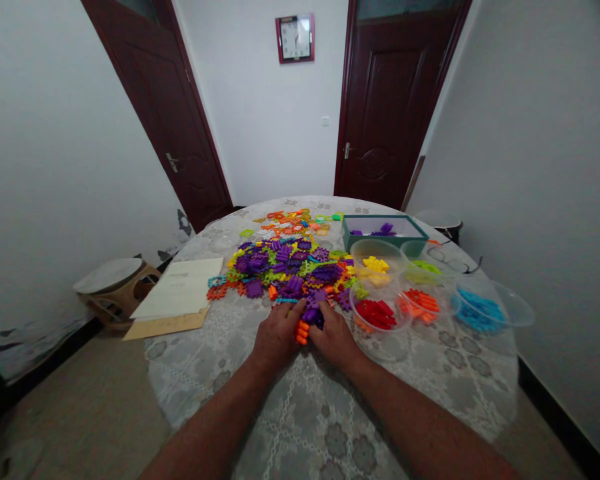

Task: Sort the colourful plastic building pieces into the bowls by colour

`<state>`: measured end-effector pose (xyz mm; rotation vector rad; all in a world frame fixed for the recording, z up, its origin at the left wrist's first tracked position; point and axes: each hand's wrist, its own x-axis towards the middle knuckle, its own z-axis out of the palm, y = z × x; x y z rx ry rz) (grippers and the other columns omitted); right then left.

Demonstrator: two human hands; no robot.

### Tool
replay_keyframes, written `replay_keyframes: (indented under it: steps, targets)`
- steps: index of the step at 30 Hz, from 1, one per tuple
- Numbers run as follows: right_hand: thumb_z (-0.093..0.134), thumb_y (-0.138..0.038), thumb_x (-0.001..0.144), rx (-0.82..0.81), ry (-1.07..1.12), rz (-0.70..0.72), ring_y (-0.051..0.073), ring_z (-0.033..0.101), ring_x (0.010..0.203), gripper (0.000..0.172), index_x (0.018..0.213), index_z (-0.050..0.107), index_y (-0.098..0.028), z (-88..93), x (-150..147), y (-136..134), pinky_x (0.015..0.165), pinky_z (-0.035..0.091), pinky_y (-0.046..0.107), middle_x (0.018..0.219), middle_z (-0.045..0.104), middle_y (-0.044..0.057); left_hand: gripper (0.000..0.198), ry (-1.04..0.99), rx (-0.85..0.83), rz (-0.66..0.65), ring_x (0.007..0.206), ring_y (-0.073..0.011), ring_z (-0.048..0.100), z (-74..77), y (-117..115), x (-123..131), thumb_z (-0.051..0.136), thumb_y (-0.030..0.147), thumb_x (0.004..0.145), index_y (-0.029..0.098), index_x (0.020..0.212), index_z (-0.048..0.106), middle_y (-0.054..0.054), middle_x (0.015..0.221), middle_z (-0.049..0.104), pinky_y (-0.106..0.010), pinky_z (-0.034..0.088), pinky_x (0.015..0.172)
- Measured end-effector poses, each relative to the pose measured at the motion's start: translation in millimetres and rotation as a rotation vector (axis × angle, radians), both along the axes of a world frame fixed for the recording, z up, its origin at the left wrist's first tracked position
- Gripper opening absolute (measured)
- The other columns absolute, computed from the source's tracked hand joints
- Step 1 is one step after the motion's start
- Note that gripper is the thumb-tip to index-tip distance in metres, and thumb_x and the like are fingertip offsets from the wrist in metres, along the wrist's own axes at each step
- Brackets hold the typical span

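Observation:
My left hand (281,329) and my right hand (337,335) meet at the near edge of a heap of plastic toy gears (285,263). Their thumbs point inward at a purple gear piece (314,300), and the fingers curl around it. Purple connector pieces (310,317) show between the two palms. An orange ribbed connector (302,332) sits against the inner side of my left hand. Most fingertips are hidden by the hands and the pieces. Purple, yellow, green and orange parts make up the heap just beyond.
Clear plastic bowls stand at the right, with red pieces (376,315), orange pieces (421,305), blue pieces (480,311), yellow pieces (376,268) and green pieces (425,268). Behind them is a green-edged box (384,243) with purple pieces. Papers (180,287) lie left; a stool (111,277) stands beyond.

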<state>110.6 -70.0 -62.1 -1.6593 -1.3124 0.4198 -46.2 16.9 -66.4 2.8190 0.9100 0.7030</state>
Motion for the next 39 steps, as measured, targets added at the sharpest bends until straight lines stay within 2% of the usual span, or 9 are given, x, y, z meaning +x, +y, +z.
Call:
replay_keyframes:
  steps: [7, 13, 22, 32, 39]
  targets:
    - [0.058, -0.018, 0.08, 0.004, 0.006, 0.011, 0.02, 0.062, 0.081, 0.022, 0.102, 0.058, -0.024, -4.8, 0.9, 1.9, 0.07, 0.041, 0.028, 0.089, 0.067, 0.0, 0.071, -0.038, -0.004, -0.014, 0.123, -0.0304, 0.064, -4.5, 3.4, -2.7, 0.07, 0.017, 0.084, 0.028, 0.153, 0.055, -0.013, 0.137, 0.067, -0.042, 0.057, 0.101]
    - [0.058, -0.017, 0.079, 0.006, 0.013, 0.021, 0.02, 0.062, 0.082, 0.026, 0.104, 0.056, -0.024, -7.4, -0.9, 4.0, 0.072, 0.042, 0.028, 0.093, 0.067, 0.001, 0.072, -0.032, 0.03, -0.007, 0.126, -0.0302, 0.064, -8.6, 5.4, -3.6, 0.071, 0.017, 0.085, 0.028, 0.154, 0.053, -0.012, 0.139, 0.067, -0.04, 0.059, 0.098]
    - [0.058, -0.016, 0.079, 0.013, -0.008, 0.003, 0.022, 0.062, 0.087, 0.027, 0.104, 0.055, -0.025, -6.2, -4.1, 4.2, 0.076, 0.045, 0.029, 0.096, 0.067, 0.003, 0.066, -0.052, 0.004, -0.011, 0.127, -0.0297, 0.062, -8.7, 7.3, -4.5, 0.068, 0.017, 0.088, 0.028, 0.152, 0.055, -0.012, 0.14, 0.066, -0.041, 0.056, 0.103]
    - [0.057, -0.016, 0.079, 0.002, -0.015, -0.005, 0.023, 0.062, 0.088, 0.027, 0.105, 0.055, -0.023, -5.7, -5.3, 4.4, 0.077, 0.045, 0.031, 0.097, 0.067, 0.005, 0.069, -0.058, 0.029, -0.008, 0.122, -0.0296, 0.064, -7.7, 7.7, -3.6, 0.071, 0.014, 0.084, 0.024, 0.151, 0.057, -0.013, 0.136, 0.068, -0.04, 0.058, 0.099]
    - [0.057, -0.017, 0.078, 0.026, -0.003, -0.008, 0.023, 0.061, 0.084, 0.027, 0.104, 0.054, -0.023, -7.3, -5.6, 5.4, 0.075, 0.045, 0.031, 0.094, 0.066, 0.005, 0.073, -0.067, 0.052, -0.016, 0.122, -0.0289, 0.065, -10.3, 10.0, -3.8, 0.074, 0.015, 0.082, 0.028, 0.152, 0.057, -0.011, 0.137, 0.068, -0.038, 0.059, 0.095]
